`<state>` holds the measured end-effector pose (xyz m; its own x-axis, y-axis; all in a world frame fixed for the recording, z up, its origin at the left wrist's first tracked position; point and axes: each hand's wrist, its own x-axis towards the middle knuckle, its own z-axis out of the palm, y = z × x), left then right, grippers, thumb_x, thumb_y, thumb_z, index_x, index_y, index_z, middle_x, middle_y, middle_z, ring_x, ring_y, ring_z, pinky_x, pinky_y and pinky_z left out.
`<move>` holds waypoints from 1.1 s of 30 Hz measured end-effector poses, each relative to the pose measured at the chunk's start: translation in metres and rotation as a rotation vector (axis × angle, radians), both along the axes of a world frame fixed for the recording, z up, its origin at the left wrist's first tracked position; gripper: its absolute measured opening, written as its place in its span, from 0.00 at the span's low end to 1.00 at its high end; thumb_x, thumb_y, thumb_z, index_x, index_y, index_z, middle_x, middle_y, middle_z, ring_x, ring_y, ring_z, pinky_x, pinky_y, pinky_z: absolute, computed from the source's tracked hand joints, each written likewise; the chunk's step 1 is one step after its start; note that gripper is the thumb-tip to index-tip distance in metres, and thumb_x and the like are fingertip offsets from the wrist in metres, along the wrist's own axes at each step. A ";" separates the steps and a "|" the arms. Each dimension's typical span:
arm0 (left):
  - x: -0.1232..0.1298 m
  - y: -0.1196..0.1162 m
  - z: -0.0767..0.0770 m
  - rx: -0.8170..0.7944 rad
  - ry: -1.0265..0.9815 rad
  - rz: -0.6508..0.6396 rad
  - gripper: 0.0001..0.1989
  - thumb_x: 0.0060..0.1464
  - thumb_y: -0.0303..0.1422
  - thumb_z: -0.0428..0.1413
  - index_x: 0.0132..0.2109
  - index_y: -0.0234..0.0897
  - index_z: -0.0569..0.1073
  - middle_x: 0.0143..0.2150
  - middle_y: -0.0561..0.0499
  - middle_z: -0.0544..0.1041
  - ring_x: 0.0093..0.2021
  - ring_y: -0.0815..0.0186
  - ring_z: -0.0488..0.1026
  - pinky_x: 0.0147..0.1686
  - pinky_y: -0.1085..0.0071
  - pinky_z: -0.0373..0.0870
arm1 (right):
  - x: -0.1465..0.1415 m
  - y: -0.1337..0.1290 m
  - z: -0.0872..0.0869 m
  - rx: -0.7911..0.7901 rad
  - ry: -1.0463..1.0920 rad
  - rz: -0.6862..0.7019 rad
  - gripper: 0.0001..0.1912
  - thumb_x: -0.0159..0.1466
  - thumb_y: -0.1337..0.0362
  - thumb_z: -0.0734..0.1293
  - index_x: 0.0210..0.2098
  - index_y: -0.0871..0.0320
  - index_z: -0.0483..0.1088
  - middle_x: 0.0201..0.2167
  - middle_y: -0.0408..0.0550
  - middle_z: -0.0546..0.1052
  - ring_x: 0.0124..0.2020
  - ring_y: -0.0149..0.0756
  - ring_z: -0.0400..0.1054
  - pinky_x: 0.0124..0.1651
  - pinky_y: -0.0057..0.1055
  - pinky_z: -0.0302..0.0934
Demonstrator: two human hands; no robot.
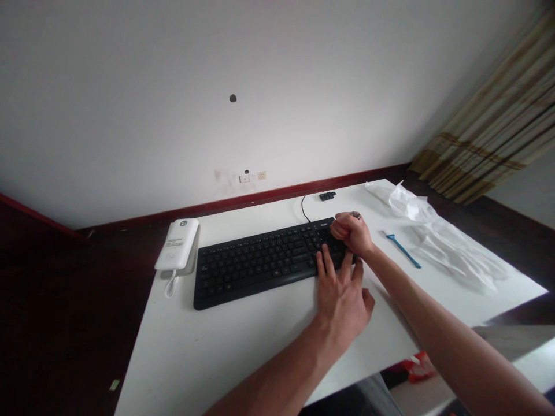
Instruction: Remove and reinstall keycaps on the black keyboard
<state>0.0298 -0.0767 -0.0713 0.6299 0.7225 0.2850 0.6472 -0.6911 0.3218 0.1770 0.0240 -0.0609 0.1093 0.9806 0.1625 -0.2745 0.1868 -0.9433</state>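
Note:
A black keyboard [255, 266] lies slightly aslant on the white table [234, 341]. Palm down, my left hand [342, 297] rests its spread fingers on the keyboard's lower right part, around the number pad. Just above those fingers is my right hand [353, 232], closed in a fist over the keyboard's right end. A small dark bit [356, 215] shows at the top of this fist. Whatever the fist holds is mostly hidden. Part of the right-hand keys is covered by both hands.
At the table's left edge lies a white power bank [178, 245] with a short cable [171, 286]. A small black object [327, 196] sits behind the keyboard. To the right are a blue brush [403, 251] and crumpled white plastic [442, 237]. The wall [173, 115] stands beyond.

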 end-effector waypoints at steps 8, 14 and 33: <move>0.000 0.000 -0.001 0.010 0.030 -0.002 0.33 0.64 0.45 0.52 0.72 0.40 0.63 0.77 0.49 0.57 0.76 0.36 0.48 0.74 0.39 0.52 | -0.001 0.000 0.000 -0.001 -0.022 -0.002 0.22 0.58 0.62 0.69 0.15 0.53 0.54 0.12 0.35 0.50 0.15 0.25 0.41 0.18 0.29 0.37; 0.000 0.000 -0.001 -0.006 0.005 -0.002 0.32 0.64 0.44 0.53 0.72 0.39 0.64 0.75 0.49 0.60 0.76 0.37 0.49 0.74 0.40 0.51 | -0.002 0.000 -0.005 0.016 -0.117 -0.017 0.21 0.59 0.63 0.69 0.14 0.55 0.58 0.12 0.37 0.54 0.15 0.25 0.46 0.19 0.29 0.40; 0.002 0.016 -0.007 -0.025 0.000 0.001 0.38 0.65 0.47 0.51 0.75 0.32 0.57 0.79 0.38 0.51 0.78 0.50 0.47 0.74 0.51 0.54 | 0.071 0.021 -0.019 -0.031 0.535 -0.197 0.31 0.54 0.68 0.71 0.24 0.55 0.39 0.16 0.33 0.47 0.17 0.25 0.43 0.19 0.22 0.55</move>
<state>0.0315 -0.0605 -0.0781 0.6295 0.7299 0.2664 0.6478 -0.6823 0.3389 0.2477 0.0454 -0.0800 0.3494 0.9369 0.0058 -0.6783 0.2573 -0.6883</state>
